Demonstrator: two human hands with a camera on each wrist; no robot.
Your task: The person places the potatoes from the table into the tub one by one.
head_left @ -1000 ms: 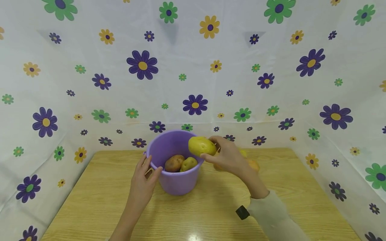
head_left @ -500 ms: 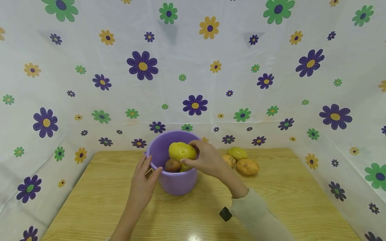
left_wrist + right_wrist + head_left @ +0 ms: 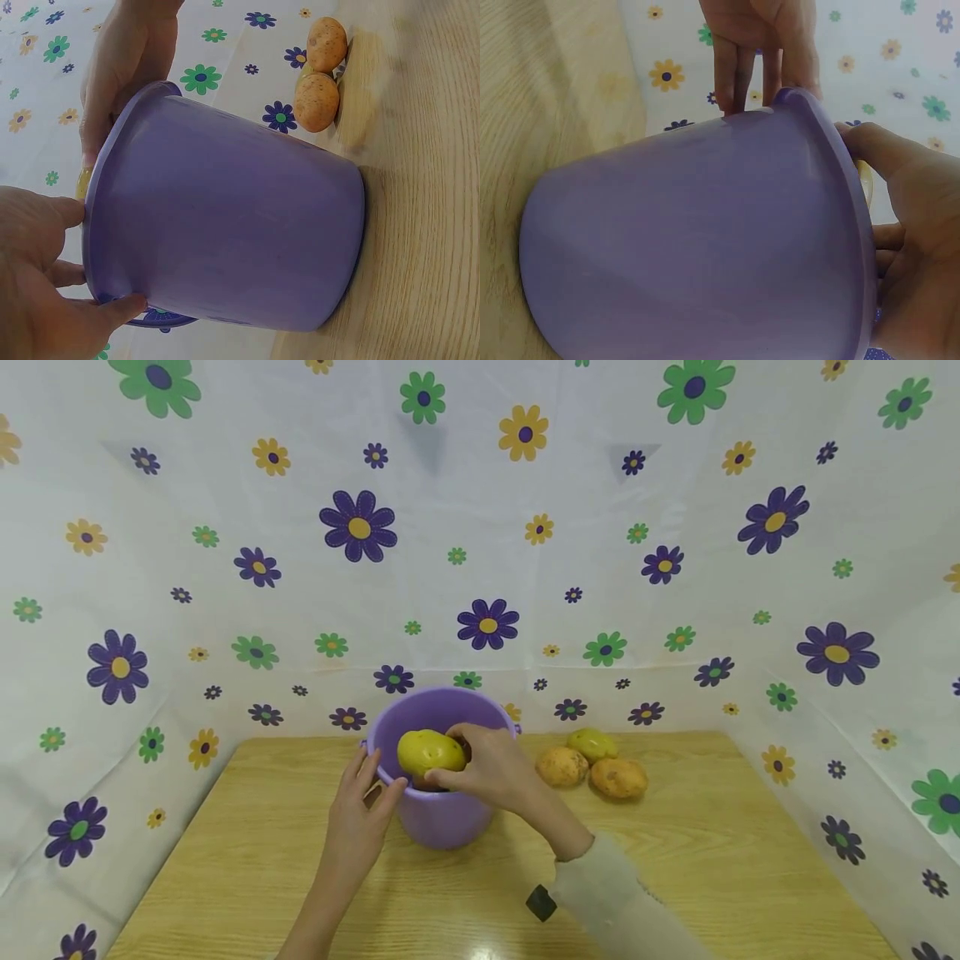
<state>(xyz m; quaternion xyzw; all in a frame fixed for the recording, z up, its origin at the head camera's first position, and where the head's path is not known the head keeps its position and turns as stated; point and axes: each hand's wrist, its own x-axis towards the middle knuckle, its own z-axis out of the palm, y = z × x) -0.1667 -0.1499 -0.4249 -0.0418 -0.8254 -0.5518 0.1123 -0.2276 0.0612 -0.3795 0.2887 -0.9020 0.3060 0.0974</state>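
A purple bucket (image 3: pixel 447 822) stands upright on the wooden table. My left hand (image 3: pixel 355 814) holds its rim at the left, with the thumb at the front edge and the fingers along the side. A smooth yellow-green potato (image 3: pixel 426 752) is in my right hand (image 3: pixel 491 767), pinched between thumb and fingers, within the bucket's mouth. Potatoes in the bucket below are almost wholly hidden by the held one and the hand. From the left wrist, the bucket wall (image 3: pixel 225 217) hides the inside; only a sliver of the held potato (image 3: pixel 83 182) shows past the rim.
Right of the bucket lie two tan potatoes (image 3: pixel 618 777) and a yellow-green potato (image 3: pixel 593 744) on the table (image 3: pixel 697 843). A white flowered cloth (image 3: pixel 487 568) hangs behind and at both sides. A small black block (image 3: pixel 541 902) sits by the right sleeve.
My right hand has carried the yellow-green potato leftward and down from the bucket's right rim into its mouth. The potatoes on the table have come into view. My left hand keeps its place.
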